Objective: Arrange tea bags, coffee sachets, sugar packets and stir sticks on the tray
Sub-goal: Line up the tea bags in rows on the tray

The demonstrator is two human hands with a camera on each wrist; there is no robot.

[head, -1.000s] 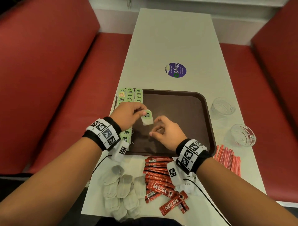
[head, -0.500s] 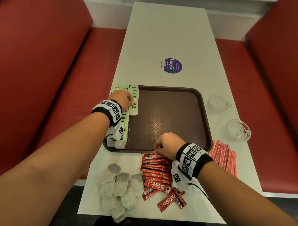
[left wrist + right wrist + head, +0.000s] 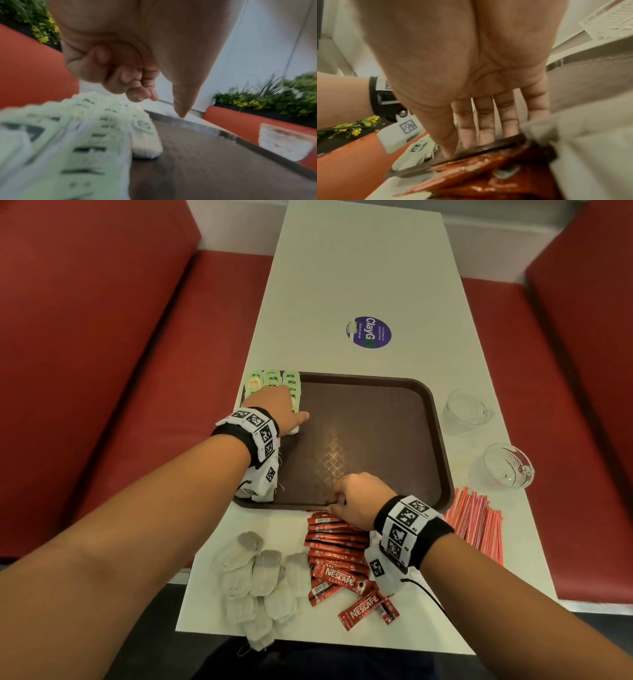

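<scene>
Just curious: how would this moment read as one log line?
left hand: curled, over tea bags on tray | right hand: open, at tray rim by sachets

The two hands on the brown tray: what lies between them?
Only bare brown tray floor lies between the left hand and the right hand, as the head view shows.

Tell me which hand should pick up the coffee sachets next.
Right. The right hand rests at the tray's near rim, its fingers straight, directly beside the red coffee sachets. The left hand is farther off, over the green tea bags.
</scene>
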